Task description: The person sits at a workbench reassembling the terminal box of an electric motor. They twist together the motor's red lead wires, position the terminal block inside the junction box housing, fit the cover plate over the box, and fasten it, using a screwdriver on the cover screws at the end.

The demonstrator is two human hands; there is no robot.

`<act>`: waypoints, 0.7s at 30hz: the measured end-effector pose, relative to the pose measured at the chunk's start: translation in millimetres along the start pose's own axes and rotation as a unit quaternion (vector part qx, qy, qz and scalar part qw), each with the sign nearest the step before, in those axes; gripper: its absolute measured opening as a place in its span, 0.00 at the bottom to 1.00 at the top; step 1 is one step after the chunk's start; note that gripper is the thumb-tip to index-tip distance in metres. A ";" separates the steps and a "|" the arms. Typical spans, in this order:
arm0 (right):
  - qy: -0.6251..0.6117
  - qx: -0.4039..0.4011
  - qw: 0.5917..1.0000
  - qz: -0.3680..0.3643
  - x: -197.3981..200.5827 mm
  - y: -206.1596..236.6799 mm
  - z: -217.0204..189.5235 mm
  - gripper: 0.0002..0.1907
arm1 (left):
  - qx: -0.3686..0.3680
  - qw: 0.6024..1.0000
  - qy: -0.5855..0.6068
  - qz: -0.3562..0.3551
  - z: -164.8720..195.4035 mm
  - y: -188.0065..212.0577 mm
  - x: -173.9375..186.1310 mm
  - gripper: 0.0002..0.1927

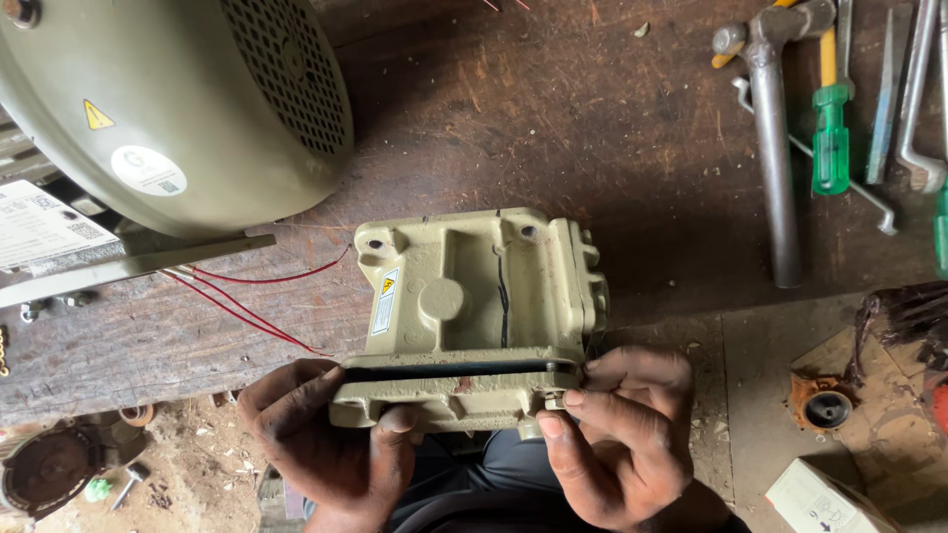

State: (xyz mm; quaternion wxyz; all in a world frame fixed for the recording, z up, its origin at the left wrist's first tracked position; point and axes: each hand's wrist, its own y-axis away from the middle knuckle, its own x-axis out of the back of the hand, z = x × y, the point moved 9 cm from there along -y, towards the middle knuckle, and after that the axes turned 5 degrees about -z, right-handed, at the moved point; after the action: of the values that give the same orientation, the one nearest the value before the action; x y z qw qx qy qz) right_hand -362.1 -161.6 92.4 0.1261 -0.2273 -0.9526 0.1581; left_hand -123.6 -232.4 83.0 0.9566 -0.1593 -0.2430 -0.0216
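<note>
While the beige metal housing [474, 306] rests at the near edge of the wooden worktop [612, 148], the left hand [321, 434] clamps its lower left corner and the right hand [622, 434] pinches a small fitting [555, 398] at the lower right. Red wires [247, 306] trail leftward toward the motor [168, 109]; a hammer [775, 148] and green screwdriver [831, 128] lie well apart.

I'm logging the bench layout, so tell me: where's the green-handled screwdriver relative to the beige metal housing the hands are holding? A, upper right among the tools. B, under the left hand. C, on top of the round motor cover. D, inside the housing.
A: the green-handled screwdriver lies among the hand tools at upper right, well clear of the beige metal housing.
</note>
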 end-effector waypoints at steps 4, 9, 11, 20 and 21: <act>0.026 0.010 1.000 -0.002 0.3 -0.1 -1.4 0.14 | 0.011 0.998 0.068 0.001 -2.8 -0.9 -0.7 0.30; 0.045 0.000 0.998 -0.038 -0.2 -2.3 -0.1 0.15 | -0.009 1.000 0.005 0.007 2.0 -3.8 0.3 0.29; 0.059 -0.016 0.996 -0.062 -1.3 -2.2 -2.0 0.15 | -0.008 1.000 -0.014 0.009 3.7 -4.1 0.4 0.29; 0.141 -0.062 0.985 -0.076 2.4 -5.7 -7.0 0.14 | 0.035 0.999 0.013 0.020 1.6 1.0 1.0 0.30; 0.127 -0.064 0.987 -0.070 3.1 -6.5 -7.2 0.14 | 0.027 0.999 0.014 0.020 2.1 0.3 1.0 0.31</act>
State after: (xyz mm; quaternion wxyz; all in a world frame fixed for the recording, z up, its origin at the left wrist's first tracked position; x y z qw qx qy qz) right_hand -365.1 -163.9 101.9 0.2418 -0.1860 -0.9506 0.0570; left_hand -123.7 -231.5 85.1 0.9640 -0.1381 -0.2271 0.0018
